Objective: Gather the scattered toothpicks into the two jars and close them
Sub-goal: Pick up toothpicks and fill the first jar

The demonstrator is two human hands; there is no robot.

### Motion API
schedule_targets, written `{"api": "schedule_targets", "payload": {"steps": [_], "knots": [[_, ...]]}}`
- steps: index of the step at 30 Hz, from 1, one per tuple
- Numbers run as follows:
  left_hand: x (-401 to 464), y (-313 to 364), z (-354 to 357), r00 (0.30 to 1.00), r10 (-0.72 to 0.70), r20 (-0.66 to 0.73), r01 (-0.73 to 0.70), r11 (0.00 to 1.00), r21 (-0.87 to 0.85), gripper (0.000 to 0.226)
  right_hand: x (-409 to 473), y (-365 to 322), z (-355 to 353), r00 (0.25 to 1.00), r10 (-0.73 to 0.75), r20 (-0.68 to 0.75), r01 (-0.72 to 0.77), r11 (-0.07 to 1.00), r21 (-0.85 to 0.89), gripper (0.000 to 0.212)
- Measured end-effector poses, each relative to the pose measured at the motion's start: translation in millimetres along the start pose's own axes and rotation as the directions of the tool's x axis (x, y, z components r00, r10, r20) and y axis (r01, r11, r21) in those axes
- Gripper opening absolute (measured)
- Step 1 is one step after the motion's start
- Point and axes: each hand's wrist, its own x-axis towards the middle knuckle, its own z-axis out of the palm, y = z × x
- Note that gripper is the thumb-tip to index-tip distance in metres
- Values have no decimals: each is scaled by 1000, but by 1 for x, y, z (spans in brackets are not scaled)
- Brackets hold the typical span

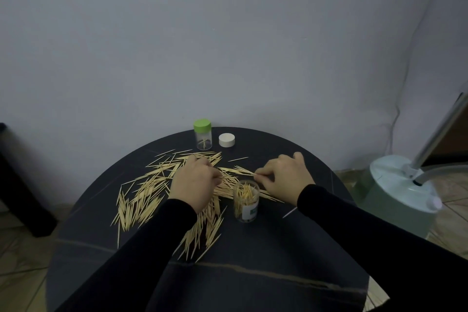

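Observation:
Pale wooden toothpicks lie scattered over the left and middle of a round dark table. An open clear jar with a label stands in the middle, partly filled with toothpicks. My left hand lies over the pile just left of that jar, its fingertips pinching some toothpicks. My right hand is behind and right of the jar, pinching a small bunch of toothpicks. At the table's far edge stands a second clear jar with a green lid on it and a few toothpicks inside. A loose white lid sits beside it.
A grey wall rises right behind the table. A pale green round appliance base with a slanted pole stands on the floor at the right. A dark piece of furniture is at the left edge. Tiled floor surrounds the table.

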Motion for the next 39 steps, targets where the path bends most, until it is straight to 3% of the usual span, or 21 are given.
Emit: {"api": "schedule_targets", "payload": {"steps": [7, 13, 16, 21, 25, 31, 35, 37, 39], "knots": [[-1, 2, -7, 999, -44, 9, 45, 998, -39, 28, 0, 12, -3, 995, 99, -30, -90, 972, 215, 28], [-2, 6, -7, 994, -69, 84, 75, 995, -69, 27, -3, 15, -4, 996, 77, 35, -83, 969, 233, 28], [-1, 7, -11, 993, -99, 57, 105, 988, -110, 29, -1, 13, -3, 997, 82, 8, -81, 955, 286, 28], [3, 15, -26, 983, -183, 26, 184, 945, -270, 24, 1, 10, -2, 992, 120, -26, -79, 781, 620, 25], [3, 24, -31, 977, -186, 100, 211, 819, -533, 16, -3, 3, -10, 994, 93, -52, -13, 596, 803, 20], [-3, 32, -36, 978, -176, 114, 201, 633, -747, 16, -7, -1, -13, 994, 63, -89, 51, 450, 892, 19], [-6, 30, -32, 984, -105, 144, 177, 642, -746, 15, -8, -2, -10, 995, 73, -63, 34, 346, 938, 16], [-8, 27, -30, 986, -79, 149, 163, 666, -728, 15, -8, -2, -7, 997, 65, -32, 9, 334, 943, 14], [-10, 25, -28, 975, -76, 207, 210, 614, -761, 12, -8, -2, -2, 999, 33, 7, -18, 362, 932, 15]]}}
